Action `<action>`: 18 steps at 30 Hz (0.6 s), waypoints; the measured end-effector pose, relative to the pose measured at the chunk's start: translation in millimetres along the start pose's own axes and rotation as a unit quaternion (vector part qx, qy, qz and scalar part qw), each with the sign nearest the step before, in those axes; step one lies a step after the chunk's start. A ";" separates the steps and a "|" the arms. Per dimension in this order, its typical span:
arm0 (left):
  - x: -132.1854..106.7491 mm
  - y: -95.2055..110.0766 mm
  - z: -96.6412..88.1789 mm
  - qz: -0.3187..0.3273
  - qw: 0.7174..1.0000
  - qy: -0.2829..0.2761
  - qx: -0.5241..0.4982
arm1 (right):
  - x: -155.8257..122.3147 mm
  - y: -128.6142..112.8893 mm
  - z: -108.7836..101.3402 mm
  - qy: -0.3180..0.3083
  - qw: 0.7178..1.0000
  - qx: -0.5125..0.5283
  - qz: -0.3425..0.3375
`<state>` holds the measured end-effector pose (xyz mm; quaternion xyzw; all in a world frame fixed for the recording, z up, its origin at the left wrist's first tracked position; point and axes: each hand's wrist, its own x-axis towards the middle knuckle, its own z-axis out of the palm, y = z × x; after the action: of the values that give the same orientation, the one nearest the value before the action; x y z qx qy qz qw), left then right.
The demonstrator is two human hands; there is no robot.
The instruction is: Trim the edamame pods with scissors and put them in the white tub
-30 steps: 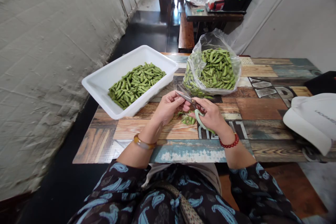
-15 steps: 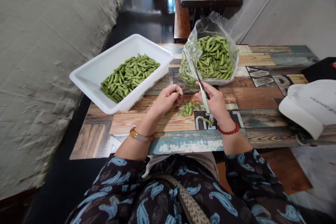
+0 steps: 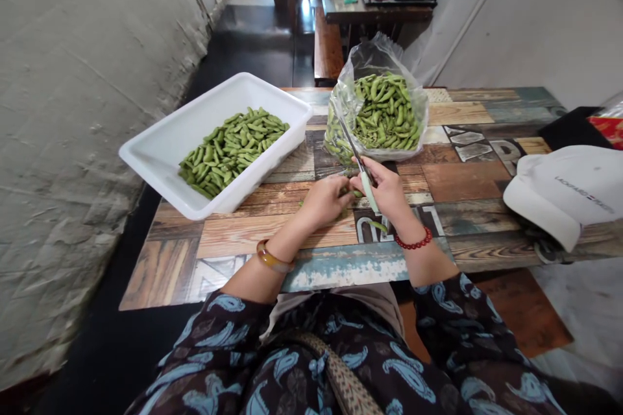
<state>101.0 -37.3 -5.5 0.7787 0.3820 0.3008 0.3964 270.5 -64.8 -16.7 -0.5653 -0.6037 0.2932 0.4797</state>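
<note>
My right hand [image 3: 389, 193] is closed around green-handled scissors [image 3: 363, 172], their blades pointing up toward the clear plastic bag of edamame pods [image 3: 377, 113]. My left hand [image 3: 325, 201] is curled over a small heap of green pods [image 3: 351, 193] on the patchwork wooden table [image 3: 302, 233], its fingers pinched on a pod. The two hands nearly touch at the fingertips. A white plastic tub [image 3: 165, 149] holding several cut pods sits at the table's left corner, beyond my left hand.
A white cap [image 3: 559, 191] lies at the right of the table, a dark box [image 3: 574, 133] behind it. A rough grey wall runs along the left. Beyond stand a bench [image 3: 327, 45] and a second table [image 3: 374, 3] with clutter.
The scissors swung from pointing left across the pod to pointing up and away. My left hand dropped from the blades onto the pod heap. The view shifted slightly.
</note>
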 end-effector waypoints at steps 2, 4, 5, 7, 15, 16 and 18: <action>-0.2 1.8 -12.0 -0.042 0.993 0.031 -0.110 | -0.8 -1.2 -0.4 -0.006 1.000 0.002 -0.003; -1.7 3.3 -22.1 -0.082 0.966 0.061 -0.237 | -2.3 -1.8 -0.2 -0.020 1.000 0.000 -0.009; -2.7 4.0 -25.5 -0.097 0.949 0.070 -0.291 | -3.2 -2.1 0.2 -0.029 0.999 -0.006 -0.014; -4.7 5.2 -29.0 -0.114 0.922 0.079 -0.361 | -5.1 -2.7 1.0 -0.045 0.998 -0.029 -0.032; -7.0 5.9 -28.1 -0.091 0.922 0.090 -0.367 | -7.9 -8.1 1.9 -0.076 0.983 -0.099 -0.131; -7.0 5.6 -28.3 -0.087 0.922 0.093 -0.364 | -7.6 -8.2 1.6 -0.080 0.981 -0.104 -0.141; -7.2 5.2 -28.6 -0.081 0.923 0.097 -0.363 | -7.2 -7.7 1.1 -0.083 0.977 -0.115 -0.158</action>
<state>77.0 -34.3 12.2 0.5153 0.3448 0.4598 0.6358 265.7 -73.0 -12.0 -0.4881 -0.7527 0.1885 0.3996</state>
